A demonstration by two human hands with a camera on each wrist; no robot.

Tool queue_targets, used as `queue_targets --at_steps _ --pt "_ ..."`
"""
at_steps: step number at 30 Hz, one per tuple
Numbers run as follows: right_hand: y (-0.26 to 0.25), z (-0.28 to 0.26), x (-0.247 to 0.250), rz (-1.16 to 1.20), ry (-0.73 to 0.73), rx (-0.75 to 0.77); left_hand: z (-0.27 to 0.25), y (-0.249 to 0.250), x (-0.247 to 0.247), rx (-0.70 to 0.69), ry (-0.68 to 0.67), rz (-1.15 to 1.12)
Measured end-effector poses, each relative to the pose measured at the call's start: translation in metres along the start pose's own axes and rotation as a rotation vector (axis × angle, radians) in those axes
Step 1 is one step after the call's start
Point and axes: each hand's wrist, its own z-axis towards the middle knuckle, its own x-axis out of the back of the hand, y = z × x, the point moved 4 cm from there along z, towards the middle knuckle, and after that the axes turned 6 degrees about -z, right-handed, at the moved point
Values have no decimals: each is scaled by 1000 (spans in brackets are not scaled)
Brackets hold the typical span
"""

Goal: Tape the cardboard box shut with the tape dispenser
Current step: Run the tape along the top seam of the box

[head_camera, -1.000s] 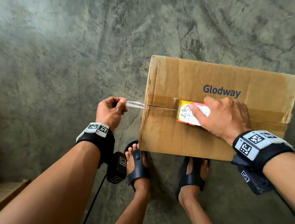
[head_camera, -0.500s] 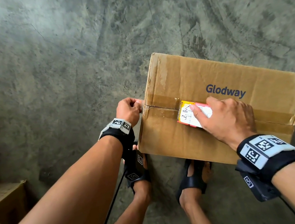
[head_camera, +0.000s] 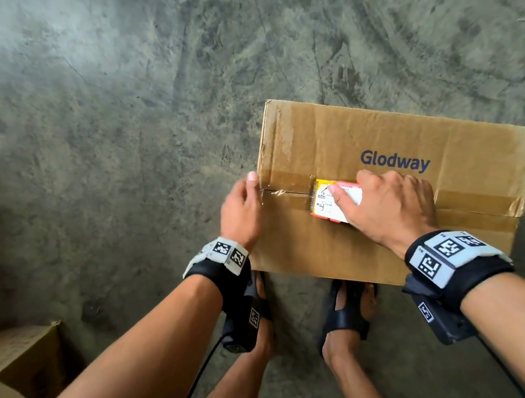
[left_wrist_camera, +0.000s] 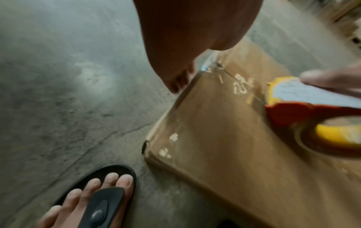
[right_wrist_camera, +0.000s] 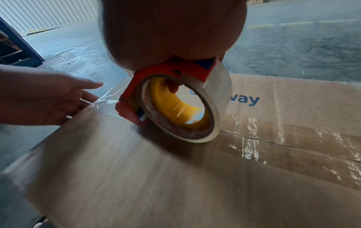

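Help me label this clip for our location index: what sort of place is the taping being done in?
Probably a warehouse or loading bay. The cardboard box sits on a bare, scuffed concrete floor; the right wrist view shows a corrugated metal wall and dark shelving; another carton stands nearby.

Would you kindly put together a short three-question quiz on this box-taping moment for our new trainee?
1. True or false: the right hand grips the tape dispenser on top of the cardboard box.
2. Where is the left hand? A) flat on the floor B) at the box's left end, by the seam C) holding the dispenser
3. Fill in: the blue word printed on the box is ____.

Key: 1 true; 2 B; 3 Glodway.
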Motion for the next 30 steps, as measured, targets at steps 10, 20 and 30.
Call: queue_targets --at_steps 10,20,30 --pt "4 -3 1 15 -14 12 4 2 -5 -71 -314 596" --pt "6 -1 -1 37 -8 43 -17 28 -39 -533 -225 927" --pt "11 -4 -5 27 56 97 -16 7 -59 -575 -127 932"
